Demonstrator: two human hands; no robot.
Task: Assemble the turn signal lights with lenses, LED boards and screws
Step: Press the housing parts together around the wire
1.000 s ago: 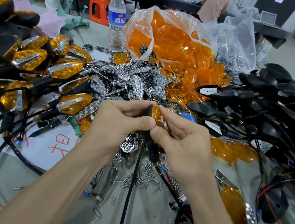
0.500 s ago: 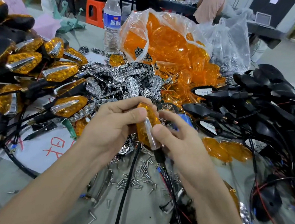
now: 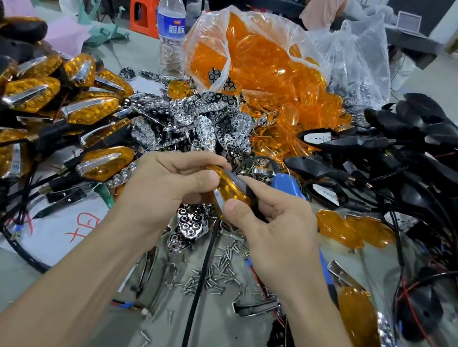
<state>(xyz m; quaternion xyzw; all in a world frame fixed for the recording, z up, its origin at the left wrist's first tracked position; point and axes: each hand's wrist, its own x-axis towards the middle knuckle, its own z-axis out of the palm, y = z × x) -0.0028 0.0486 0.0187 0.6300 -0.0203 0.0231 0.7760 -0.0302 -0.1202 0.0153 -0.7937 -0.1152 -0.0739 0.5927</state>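
Both hands hold one turn signal light (image 3: 227,186) above the table centre, its orange lens and chrome strip facing up, its black cable (image 3: 201,281) hanging down. My left hand (image 3: 167,185) grips its left end, thumb on the lens. My right hand (image 3: 270,223) pinches its right end between thumb and forefinger. Loose screws (image 3: 216,277) lie scattered under the hands. Chrome LED reflector boards (image 3: 207,129) are heaped behind. A clear bag of orange lenses (image 3: 267,61) stands at the back.
Finished orange lights (image 3: 36,93) are piled at the left. Black housings with wires (image 3: 429,160) fill the right. A water bottle (image 3: 170,27) stands at the back, a blue screwdriver (image 3: 288,183) lies behind my right hand. People stand at a far table.
The light has been turned in my hands so that its orange lens and chrome strip now face up. Both hands keep hold of it, my right thumb now pressing its near edge.
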